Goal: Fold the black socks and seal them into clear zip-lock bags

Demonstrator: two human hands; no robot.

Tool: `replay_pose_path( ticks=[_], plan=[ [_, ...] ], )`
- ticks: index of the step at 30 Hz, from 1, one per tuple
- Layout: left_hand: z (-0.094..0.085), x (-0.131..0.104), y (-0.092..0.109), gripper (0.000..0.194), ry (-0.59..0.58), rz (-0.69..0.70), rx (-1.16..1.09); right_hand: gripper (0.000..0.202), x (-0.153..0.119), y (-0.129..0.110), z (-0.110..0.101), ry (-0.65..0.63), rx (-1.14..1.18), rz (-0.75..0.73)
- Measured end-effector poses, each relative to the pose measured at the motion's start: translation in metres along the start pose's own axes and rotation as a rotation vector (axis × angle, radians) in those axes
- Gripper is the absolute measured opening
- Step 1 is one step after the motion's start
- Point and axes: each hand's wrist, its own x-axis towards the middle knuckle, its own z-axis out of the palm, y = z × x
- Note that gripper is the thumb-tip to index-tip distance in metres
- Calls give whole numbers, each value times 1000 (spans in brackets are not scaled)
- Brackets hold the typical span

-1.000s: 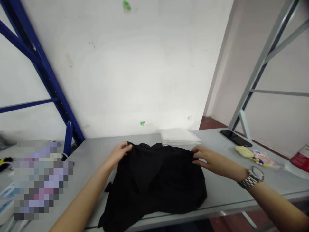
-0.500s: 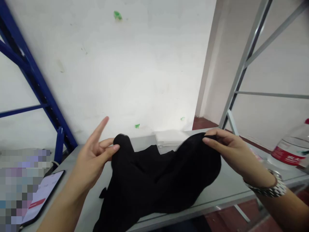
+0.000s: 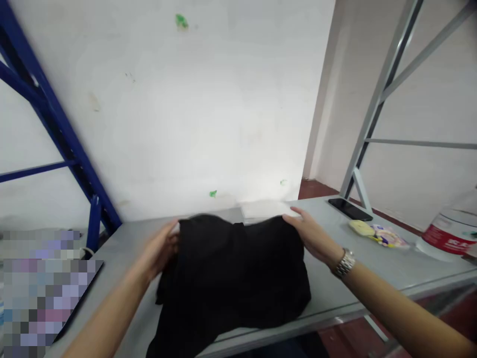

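Note:
A soft black garment [image 3: 234, 278] is spread over the front of the grey table, its lower part hanging past the near edge; its exact kind is hard to make out. At its upper left corner my left hand [image 3: 160, 251] is closed on the fabric, slightly blurred, with the fingers partly behind the cloth. My right hand [image 3: 309, 233], wearing a metal watch [image 3: 345, 263], grips the upper right corner between thumb and fingers. Between the two hands the top edge sags a little.
Behind the garment a white stack [image 3: 261, 211] lies by the wall. On the right are a black phone [image 3: 350, 209], a small colourful packet [image 3: 383, 234] and a large red-labelled bottle [image 3: 450, 231]. A dark-edged device [image 3: 80, 293], partly pixelated, lies left. Blue [image 3: 74, 134] and grey [image 3: 380, 99] frame posts flank the table [image 3: 335, 278].
Both hands have come lower, and my right hand has moved left, nearer my left. The garment's top has flattened out. The phone and packet on the right now show.

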Motion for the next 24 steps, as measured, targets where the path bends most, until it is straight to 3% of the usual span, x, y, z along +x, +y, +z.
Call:
replay_pose_path(
  ticks=[2, 5, 7, 9, 12, 16, 18, 21, 24],
  plan=[
    [-4, -1, -32, 65, -153, -221, 64, 65, 1, 22, -4, -88, -61, 132],
    [-11, -13, -69, 78, -102, -187, 206, 72, -9, 41, -10, -143, -157, 159],
    [-13, -19, -81, 78, -86, -103, 296, 78, -19, 42, -10, -166, -205, 139],
    [-13, -20, -81, 69, -93, -55, 326, 81, -26, 38, -8, -214, -224, 95],
    [-17, -18, -62, 64, -57, -49, 228, 73, -24, 30, -8, -262, -122, -8],
    [-31, -25, -37, 70, 76, -11, -31, 69, -11, 28, -20, -182, 136, -22],
    [-35, -33, -40, 69, 117, -52, -74, 69, -7, 34, -24, -147, 206, 52],
    [-33, -46, -64, 61, 47, -119, -42, 68, -10, 47, -23, -148, 194, 203],
    [-33, -55, -82, 70, -27, -11, 171, 72, -16, 53, -19, -195, 85, 115]
  ],
)
